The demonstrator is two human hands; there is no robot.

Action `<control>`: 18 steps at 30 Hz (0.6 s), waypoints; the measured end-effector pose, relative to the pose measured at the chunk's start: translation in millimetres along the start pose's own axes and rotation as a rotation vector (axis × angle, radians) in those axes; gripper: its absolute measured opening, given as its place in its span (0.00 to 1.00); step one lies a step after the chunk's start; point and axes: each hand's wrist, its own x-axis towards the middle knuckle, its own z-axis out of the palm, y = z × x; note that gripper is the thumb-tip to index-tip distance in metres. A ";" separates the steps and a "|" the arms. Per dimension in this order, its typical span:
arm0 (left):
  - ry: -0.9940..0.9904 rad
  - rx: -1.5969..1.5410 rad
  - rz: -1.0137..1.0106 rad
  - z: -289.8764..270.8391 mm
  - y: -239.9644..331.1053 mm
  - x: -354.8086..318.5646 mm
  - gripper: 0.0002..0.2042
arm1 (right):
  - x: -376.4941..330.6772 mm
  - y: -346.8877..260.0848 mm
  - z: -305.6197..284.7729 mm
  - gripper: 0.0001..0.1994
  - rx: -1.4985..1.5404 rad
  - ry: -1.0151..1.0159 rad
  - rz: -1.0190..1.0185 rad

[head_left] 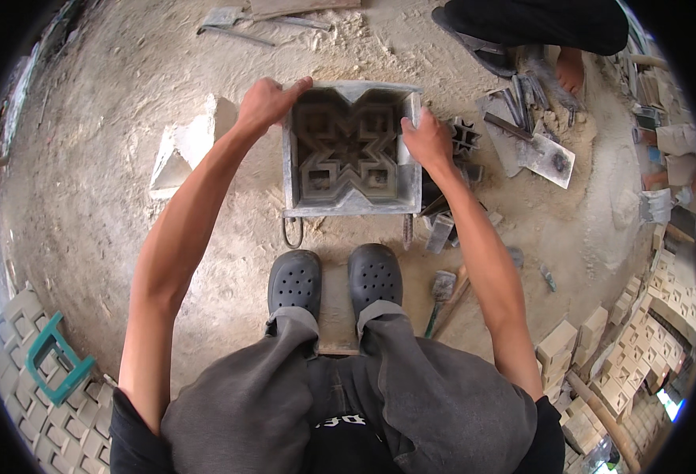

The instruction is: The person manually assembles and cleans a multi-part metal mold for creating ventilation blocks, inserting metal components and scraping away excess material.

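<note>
A square grey metal mould (pixel 352 210) with a star-shaped pattern inside lies in front of my feet. My left hand (pixel 270 104) is closed over its upper left corner, thumb along the top rim. On the opposite side, my right hand (pixel 428 141) grips the right wall, with its thumb over the edge. A bent metal loop (pixel 292 233) hangs at the near left corner, and a short rod (pixel 408 231) sticks out at the near right. Small star-shaped metal pieces (pixel 465 136) lie just beyond my right hand.
Another person's bare foot (pixel 569 69) is at the far right, beside metal bars and a flat metal plate (pixel 549 162). A pale angular block (pixel 184 150) stands left. Patterned blocks (pixel 640 340) are stacked right, and a teal frame (pixel 57 359) rests on blocks at left. A trowel-like tool (pixel 443 286) lies near my right shoe.
</note>
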 end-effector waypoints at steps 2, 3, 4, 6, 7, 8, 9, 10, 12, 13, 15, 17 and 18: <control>-0.002 -0.054 -0.010 -1.8 0.3 1.0 0.34 | 1.7 -1.1 -2.2 0.19 0.033 0.020 -0.007; 0.017 -0.083 -0.018 0.4 0.3 -0.8 0.34 | -0.7 -0.6 -3.4 0.19 0.052 0.031 -0.005; 0.032 -0.112 -0.029 3.1 1.4 -5.3 0.34 | -5.6 0.5 -4.2 0.18 0.069 0.038 0.001; 0.111 -0.138 0.065 5.7 3.9 -12.8 0.33 | -16.5 4.4 -7.7 0.18 0.096 0.129 -0.034; 0.151 -0.151 0.111 5.7 7.6 -18.7 0.33 | -23.4 5.2 -10.5 0.18 0.109 0.173 -0.052; 0.157 -0.159 0.137 5.8 11.3 -24.5 0.33 | -31.4 6.3 -13.5 0.18 0.126 0.168 -0.032; 0.163 -0.168 0.163 5.7 15.2 -29.8 0.33 | -39.9 7.5 -17.0 0.18 0.142 0.162 -0.013; 0.175 -0.177 0.190 3.6 19.4 -33.7 0.33 | -46.5 5.9 -22.6 0.18 0.161 0.160 0.002; 0.150 -0.180 0.159 0.4 28.3 -37.0 0.33 | -50.4 7.8 -29.4 0.19 0.148 0.170 -0.033; 0.138 -0.183 0.150 -0.3 31.7 -35.8 0.33 | -49.3 11.1 -34.4 0.19 0.137 0.163 -0.041; 0.024 -0.237 0.097 -2.5 36.1 -34.8 0.32 | -44.1 13.9 -40.3 0.19 0.116 0.151 -0.046; -0.062 -0.268 0.053 0.6 37.3 -33.7 0.32 | -36.3 19.8 -40.7 0.19 0.087 0.108 -0.073; -0.086 -0.271 0.036 0.7 36.0 -34.0 0.32 | -32.0 22.7 -40.5 0.19 0.073 0.086 -0.084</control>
